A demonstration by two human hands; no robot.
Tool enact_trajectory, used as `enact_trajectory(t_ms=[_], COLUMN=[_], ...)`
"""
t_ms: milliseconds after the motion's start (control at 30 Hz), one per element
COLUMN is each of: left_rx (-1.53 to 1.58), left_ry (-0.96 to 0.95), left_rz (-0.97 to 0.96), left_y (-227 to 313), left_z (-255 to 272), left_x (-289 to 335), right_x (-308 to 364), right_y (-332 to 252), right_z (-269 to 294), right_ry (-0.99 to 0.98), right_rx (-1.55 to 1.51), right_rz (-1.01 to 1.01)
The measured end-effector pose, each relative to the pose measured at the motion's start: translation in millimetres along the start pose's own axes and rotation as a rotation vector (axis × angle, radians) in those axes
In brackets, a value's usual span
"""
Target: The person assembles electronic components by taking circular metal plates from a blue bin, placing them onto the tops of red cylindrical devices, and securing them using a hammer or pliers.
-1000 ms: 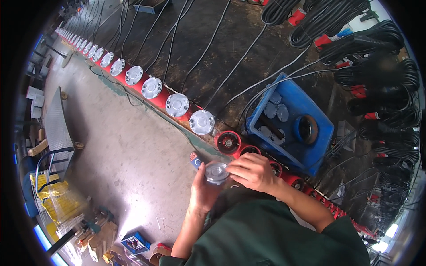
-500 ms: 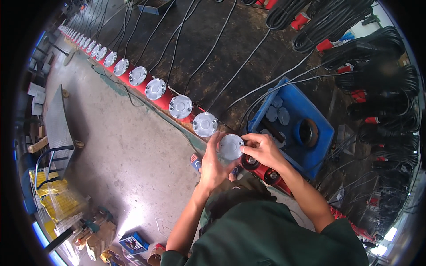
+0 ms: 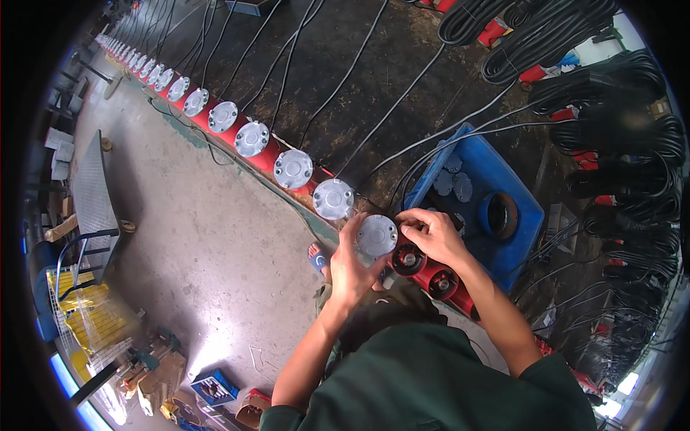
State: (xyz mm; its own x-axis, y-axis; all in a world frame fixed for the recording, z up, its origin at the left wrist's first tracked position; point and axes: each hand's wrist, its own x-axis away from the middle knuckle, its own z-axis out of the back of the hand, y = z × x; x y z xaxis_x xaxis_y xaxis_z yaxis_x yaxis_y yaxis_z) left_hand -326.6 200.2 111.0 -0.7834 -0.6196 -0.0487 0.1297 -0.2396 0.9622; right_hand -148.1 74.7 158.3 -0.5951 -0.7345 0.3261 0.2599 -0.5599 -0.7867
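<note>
My left hand (image 3: 350,271) is closed around the left edge of a round silver metal cover (image 3: 376,235), which sits on the end of a red cylinder in the row. Just right of that cover is my right hand (image 3: 437,237), its thumb and fingers drawn together; whatever they hold, if anything, is hidden. Beside it, nearer me, an uncovered red cylinder (image 3: 409,259) shows dark inner parts, with another red cylinder (image 3: 442,284) next to it. On the far side of my left hand stands a capped cylinder with a silver cover (image 3: 333,199).
Capped red cylinders (image 3: 251,138) run in a long line to the far left, with black cables trailing over the dark table (image 3: 345,43). A blue crate (image 3: 528,223) holds loose silver covers and a dark ring. Coiled black cables (image 3: 611,86) lie at right. A blue-handled cart (image 3: 90,237) stands at left.
My right hand has drawn slightly right, off the cover's edge, uncovering more of the red cylinder beside it. My left hand stays at the cover. The view has shifted slightly.
</note>
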Motion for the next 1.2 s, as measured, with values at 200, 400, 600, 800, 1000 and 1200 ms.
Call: enact_trajectory(t_ms=[200,400,600,800,1000,1200], left_rx=[0.027,0.057,0.082,0.065,-0.031,-0.082], left_ry=[0.034,0.046,0.027,0.025,0.056,0.033], left_rz=[0.039,0.041,0.069,0.057,-0.051,-0.045], left_y=[3.0,-1.2,4.4,1.8,1.3,5.0], left_z=[-4.3,-8.1,-7.6,-7.1,-6.8,-4.6], left_x=[0.9,3.3,1.9,1.0,-0.6,-1.6], right_x=[-1.2,-2.2,-2.1,-3.9,-4.7,-4.5], right_y=[16.4,16.6,21.5,30.6,31.1,31.0], right_z=[-7.4,-9.3,-11.1,-13.4,-13.2,-12.9], right_ry=[-0.092,-0.089,-0.065,-0.054,-0.055,-0.064], right_rx=[-0.084,-0.066,-0.075,-0.064,-0.064,-0.089], right_rz=[0.024,-0.012,-0.021,-0.006,-0.022,-0.025])
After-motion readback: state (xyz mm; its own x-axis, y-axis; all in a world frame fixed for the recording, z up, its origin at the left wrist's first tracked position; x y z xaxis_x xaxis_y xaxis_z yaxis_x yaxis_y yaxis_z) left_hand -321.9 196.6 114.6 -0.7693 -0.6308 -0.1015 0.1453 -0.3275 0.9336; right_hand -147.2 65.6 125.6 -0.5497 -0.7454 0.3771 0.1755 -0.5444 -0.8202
